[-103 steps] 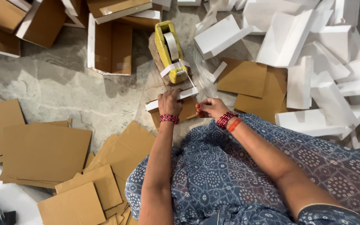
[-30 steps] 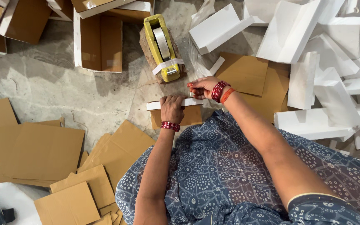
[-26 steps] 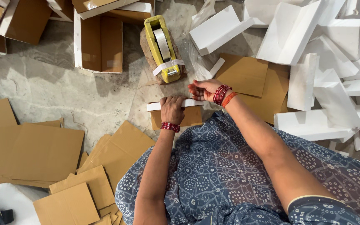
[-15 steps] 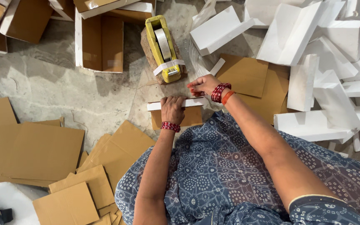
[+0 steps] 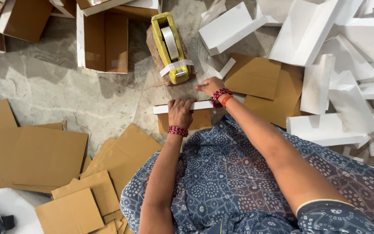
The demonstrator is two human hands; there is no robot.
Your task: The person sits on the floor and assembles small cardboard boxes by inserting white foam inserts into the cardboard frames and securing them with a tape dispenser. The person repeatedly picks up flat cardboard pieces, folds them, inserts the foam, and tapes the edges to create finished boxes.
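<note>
My left hand (image 5: 180, 112) grips the top edge of a small cardboard box (image 5: 194, 116), white outside and brown inside, that stands on the floor against my lap. My right hand (image 5: 210, 85) is just beyond the box's right end, fingers pinched together close to the yellow tape dispenser (image 5: 171, 47); whether it holds a strip of clear tape I cannot tell. The dispenser rests on a brown block, strapped to it with tape. Red bangles are on both wrists.
Flat brown cardboard sheets (image 5: 40, 158) lie on the floor at the left. An open white-edged box (image 5: 104, 41) stands behind them. Folded white box pieces (image 5: 325, 65) are heaped at the right, with brown sheets (image 5: 273, 91) under them. The floor is grey stone.
My right hand has moved from beside my left hand up toward the dispenser. The left hand stays on the box edge. The view has shifted slightly.
</note>
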